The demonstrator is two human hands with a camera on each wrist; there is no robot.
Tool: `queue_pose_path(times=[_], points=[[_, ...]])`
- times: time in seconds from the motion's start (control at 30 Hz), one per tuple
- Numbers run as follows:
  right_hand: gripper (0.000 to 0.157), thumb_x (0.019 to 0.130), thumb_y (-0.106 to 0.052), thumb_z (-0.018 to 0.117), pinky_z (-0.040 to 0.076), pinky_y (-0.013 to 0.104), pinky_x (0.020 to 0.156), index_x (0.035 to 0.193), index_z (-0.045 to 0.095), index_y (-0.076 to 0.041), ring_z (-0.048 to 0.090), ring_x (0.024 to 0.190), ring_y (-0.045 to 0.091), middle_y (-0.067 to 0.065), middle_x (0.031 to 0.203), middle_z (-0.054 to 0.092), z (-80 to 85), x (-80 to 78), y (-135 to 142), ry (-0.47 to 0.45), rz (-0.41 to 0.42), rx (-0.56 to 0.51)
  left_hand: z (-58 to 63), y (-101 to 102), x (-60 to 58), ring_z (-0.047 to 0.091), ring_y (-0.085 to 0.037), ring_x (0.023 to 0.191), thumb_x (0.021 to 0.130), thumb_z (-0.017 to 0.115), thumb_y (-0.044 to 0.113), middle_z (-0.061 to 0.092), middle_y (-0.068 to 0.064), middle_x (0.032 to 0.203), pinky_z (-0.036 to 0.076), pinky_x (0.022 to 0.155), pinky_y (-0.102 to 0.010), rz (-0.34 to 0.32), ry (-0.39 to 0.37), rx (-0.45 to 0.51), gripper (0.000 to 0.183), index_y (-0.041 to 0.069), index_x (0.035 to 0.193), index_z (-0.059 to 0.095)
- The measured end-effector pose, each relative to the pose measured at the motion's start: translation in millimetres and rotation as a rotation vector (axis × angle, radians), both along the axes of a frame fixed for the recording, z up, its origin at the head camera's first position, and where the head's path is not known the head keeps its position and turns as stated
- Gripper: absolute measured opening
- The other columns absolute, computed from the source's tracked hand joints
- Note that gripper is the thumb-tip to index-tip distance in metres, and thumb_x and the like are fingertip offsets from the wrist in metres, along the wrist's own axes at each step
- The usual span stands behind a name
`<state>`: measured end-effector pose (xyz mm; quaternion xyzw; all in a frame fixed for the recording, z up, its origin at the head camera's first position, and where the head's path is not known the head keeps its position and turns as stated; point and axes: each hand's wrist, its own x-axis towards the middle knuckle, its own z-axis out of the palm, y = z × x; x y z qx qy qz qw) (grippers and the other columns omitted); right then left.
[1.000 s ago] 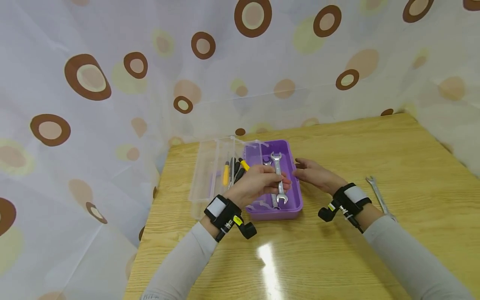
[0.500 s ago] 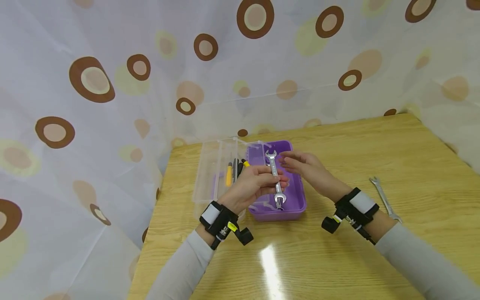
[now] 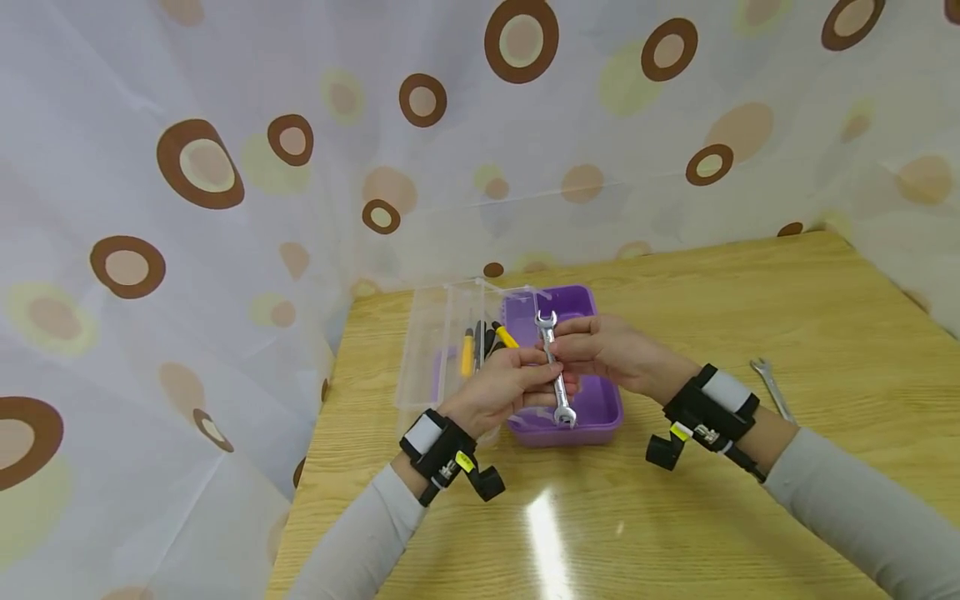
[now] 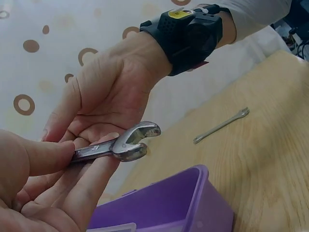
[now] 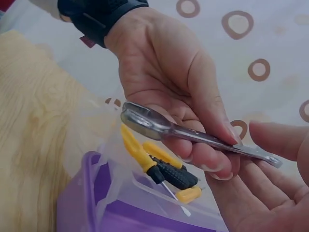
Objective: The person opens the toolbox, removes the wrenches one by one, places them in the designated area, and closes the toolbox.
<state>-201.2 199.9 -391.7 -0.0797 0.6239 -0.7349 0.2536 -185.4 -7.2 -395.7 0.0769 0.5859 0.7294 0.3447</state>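
Note:
My left hand (image 3: 498,383) pinches a silver open-end wrench (image 3: 561,400) between thumb and fingers, above a purple toolbox (image 3: 573,436). In the left wrist view the wrench's (image 4: 128,145) forked end points away from the left thumb. Alongside is my right hand (image 3: 611,354), its fingers at the wrench's upper part. The right wrist view shows right-hand fingers (image 5: 260,188) beneath the shaft and the right thumb (image 5: 280,140) raised just above it, with a gap. Another wrench (image 3: 772,390) lies on the table to the right.
A clear plastic lid (image 3: 423,350) stands folded out left of the toolbox. Behind the left hand are yellow-and-black-handled tools, including a screwdriver (image 5: 140,152). The patterned curtain (image 3: 450,167) borders the table (image 3: 712,300) at the back and left.
The right hand has moved left from beside the toolbox to the wrench and now touches it. The left hand keeps its hold; the wrench is tilted slightly differently.

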Motion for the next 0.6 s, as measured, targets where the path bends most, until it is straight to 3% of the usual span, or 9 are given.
queue_pose_path(times=[0.2, 0.37, 0.6], points=[[0.004, 0.1, 0.002, 0.065, 0.06, 0.029, 0.089, 0.101, 0.068, -0.001, 0.076, 0.091, 0.015, 0.003, 0.097, 0.078, -3.8, 0.3, -8, -0.006, -0.086, -0.003, -7.8, -4, 1.8, 0.077, -0.016, 0.09, 0.107, 0.059, 0.007, 0.078, -0.011, 0.099, 0.061, 0.084, -0.028, -0.009, -0.006, -0.059, 0.03, -0.016, 0.126, 0.065], [0.019, 0.099, 0.006, 0.065, 0.062, 0.028, 0.083, 0.087, 0.074, -0.007, 0.077, 0.084, 0.015, 0.005, 0.089, 0.079, -6.8, -0.1, -11, -0.065, -0.123, -0.028, -10.1, -4, 4.4, 0.078, -0.017, 0.086, 0.107, 0.061, 0.009, 0.079, -0.018, 0.098, 0.062, 0.082, -0.03, -0.005, 0.003, -0.079, 0.032, -0.018, 0.122, 0.066], [0.021, 0.103, 0.003, 0.061, 0.06, 0.025, 0.086, 0.093, 0.077, -0.007, 0.077, 0.09, 0.014, 0.005, 0.095, 0.078, -5.4, 0.0, -12, -0.1, -0.101, -0.063, -4.3, -5, 7.6, 0.078, -0.017, 0.081, 0.107, 0.061, 0.011, 0.078, -0.014, 0.091, 0.062, 0.076, -0.027, 0.05, 0.015, -0.067, 0.027, -0.014, 0.112, 0.072]])
